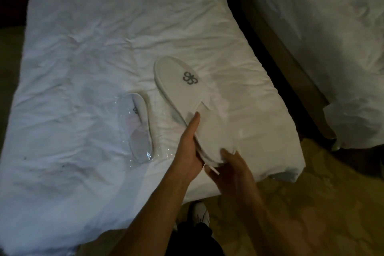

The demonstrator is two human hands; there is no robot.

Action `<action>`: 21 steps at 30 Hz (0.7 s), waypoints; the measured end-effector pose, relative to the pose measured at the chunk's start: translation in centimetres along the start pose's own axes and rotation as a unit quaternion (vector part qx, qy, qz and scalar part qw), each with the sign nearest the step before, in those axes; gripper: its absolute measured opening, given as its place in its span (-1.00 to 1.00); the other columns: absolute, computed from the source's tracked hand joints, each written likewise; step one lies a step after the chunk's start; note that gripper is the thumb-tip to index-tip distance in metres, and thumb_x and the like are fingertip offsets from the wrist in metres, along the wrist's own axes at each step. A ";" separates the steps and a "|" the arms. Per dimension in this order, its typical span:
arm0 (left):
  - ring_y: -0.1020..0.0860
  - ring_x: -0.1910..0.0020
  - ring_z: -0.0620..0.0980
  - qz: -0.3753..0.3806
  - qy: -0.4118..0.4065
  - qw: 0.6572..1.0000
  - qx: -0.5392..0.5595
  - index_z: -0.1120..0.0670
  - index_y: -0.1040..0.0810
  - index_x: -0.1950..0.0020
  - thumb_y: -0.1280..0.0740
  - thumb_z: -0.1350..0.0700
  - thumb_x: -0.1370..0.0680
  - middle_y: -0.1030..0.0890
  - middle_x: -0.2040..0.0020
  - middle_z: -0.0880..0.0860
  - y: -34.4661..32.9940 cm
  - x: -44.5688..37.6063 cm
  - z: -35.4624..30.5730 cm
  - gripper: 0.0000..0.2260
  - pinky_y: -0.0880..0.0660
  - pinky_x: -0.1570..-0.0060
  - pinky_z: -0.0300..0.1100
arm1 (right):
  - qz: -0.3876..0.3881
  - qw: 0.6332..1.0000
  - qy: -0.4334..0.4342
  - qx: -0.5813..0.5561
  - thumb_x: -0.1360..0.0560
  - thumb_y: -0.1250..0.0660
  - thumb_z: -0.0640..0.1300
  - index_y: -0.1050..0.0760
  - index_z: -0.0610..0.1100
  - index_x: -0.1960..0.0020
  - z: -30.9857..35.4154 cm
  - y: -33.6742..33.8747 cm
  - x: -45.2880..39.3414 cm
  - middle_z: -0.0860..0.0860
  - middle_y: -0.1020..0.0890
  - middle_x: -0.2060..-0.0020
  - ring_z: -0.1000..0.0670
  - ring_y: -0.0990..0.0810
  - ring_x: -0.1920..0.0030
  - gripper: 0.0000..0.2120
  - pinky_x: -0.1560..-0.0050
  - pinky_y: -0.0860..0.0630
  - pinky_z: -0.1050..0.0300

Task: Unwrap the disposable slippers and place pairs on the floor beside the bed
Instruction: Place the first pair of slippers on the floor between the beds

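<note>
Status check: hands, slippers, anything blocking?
Both hands, left hand and right hand, gripping unwrapped slippers over bed. Wrapped pair lies on bed. Nothing blocking.

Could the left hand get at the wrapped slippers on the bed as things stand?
Probably not yet: the left hand is holding the unwrapped slippers. The wrapped slippers lie uncovered just beside it.

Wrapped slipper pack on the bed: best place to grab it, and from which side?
Take the wrapped slipper pack at its near heel end, coming from the bed's near edge. It lies flat on the duvet with that rounded end towards the person, and loose clear film there looks easy to pinch. Both the left hand and right hand are busy holding the unwrapped slippers.
</note>
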State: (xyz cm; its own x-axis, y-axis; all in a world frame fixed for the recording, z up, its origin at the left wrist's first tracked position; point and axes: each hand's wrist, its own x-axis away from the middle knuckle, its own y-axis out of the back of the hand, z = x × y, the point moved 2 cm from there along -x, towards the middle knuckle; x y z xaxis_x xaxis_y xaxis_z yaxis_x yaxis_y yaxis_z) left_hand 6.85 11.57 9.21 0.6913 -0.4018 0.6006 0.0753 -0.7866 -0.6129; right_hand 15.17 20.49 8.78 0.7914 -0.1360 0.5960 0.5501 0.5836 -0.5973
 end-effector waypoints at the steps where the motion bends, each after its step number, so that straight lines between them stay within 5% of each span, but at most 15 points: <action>1: -0.63 -0.19 0.20 0.008 0.007 1.000 0.000 0.18 -0.59 -0.27 -0.48 -0.16 -0.33 -0.65 -0.20 0.23 0.3 0.3 -0.2 -0.38 -0.55 -0.19 0.11 | 0.023 1.000 -0.012 0.005 -0.44 -0.40 -0.19 -0.58 -0.08 -0.24 -0.6 -0.3 0.1 -0.11 -0.68 -0.16 -0.16 -0.67 -0.14 -0.63 0.02 -0.65 0.00; 5: -0.60 -0.20 0.24 0.032 0.002 0.999 -0.029 0.24 -0.48 -0.39 -0.39 -0.03 -0.44 -0.56 -0.31 0.29 2.2 1.4 -1.9 -0.42 -0.57 -0.12 0.07 | 0.052 0.994 -0.045 0.087 -0.39 -0.42 -0.17 -0.63 -0.13 -0.18 -1.2 -1.0 0.2 -0.16 -0.68 -0.15 -0.21 -0.65 -0.17 -0.65 -0.03 -0.63 -0.07; 10: -0.67 -0.11 0.08 -0.023 -0.042 0.987 -0.156 0.13 -0.57 -0.30 -0.39 0.09 -0.50 -0.70 -0.13 0.13 4.1 2.5 -4.2 -0.62 -0.61 -0.06 -0.07 | -0.030 0.948 0.036 0.316 -0.47 -0.46 -0.11 -0.52 -0.08 -0.05 1.2 -1.9 -1.1 -0.14 -0.67 -0.01 -0.10 -0.70 0.03 -0.80 0.10 -0.64 0.06; 14: -0.69 0.00 -0.06 0.012 -0.036 0.956 -0.292 -0.03 -0.60 -0.21 -0.47 -0.01 -0.39 -0.74 -0.02 -0.03 4.4 3.2 -5.3 -0.61 -0.59 0.08 -0.22 | -0.055 0.900 0.156 0.403 -0.45 -0.45 0.06 -0.43 -0.02 -0.26 5.5 -4.4 -2.3 -0.07 -0.63 -0.10 0.00 -0.67 0.01 -0.56 0.06 -0.62 0.13; 17: -0.65 0.04 -0.14 0.042 -0.013 0.931 -0.362 -0.17 -0.55 -0.12 -0.49 -0.10 -0.34 -0.71 0.04 -0.14 3.8 3.5 -5.2 -0.63 -0.54 0.13 -0.29 | -0.031 0.903 0.203 0.377 -0.42 -0.47 0.11 -0.30 0.00 -0.43 8.9 -6.3 -2.7 -0.03 -0.57 -0.17 0.02 -0.62 -0.10 -0.34 0.01 -0.60 0.12; 21: -0.53 -0.06 -0.15 0.072 -0.004 0.886 -0.457 -0.19 -0.44 -0.17 -0.43 -0.21 -0.29 -0.59 -0.10 -0.14 2.3 3.8 -5.0 -0.52 -0.49 0.01 -0.21 | -0.034 0.888 0.230 0.396 -0.43 -0.47 0.09 -0.19 -0.01 -0.53 11.6 -6.9 -2.0 -0.07 -0.51 -0.31 -0.02 -0.58 -0.20 -0.22 -0.12 -0.62 0.02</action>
State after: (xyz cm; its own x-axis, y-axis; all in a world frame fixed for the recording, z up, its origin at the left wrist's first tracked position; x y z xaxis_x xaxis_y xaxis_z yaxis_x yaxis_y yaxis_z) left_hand 6.10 5.91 12.66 0.6518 -0.5284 0.5440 -0.6258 -0.7800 -0.0079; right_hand 6.69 26.05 17.93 0.8886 -0.3997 0.2250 0.3855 0.9166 0.1057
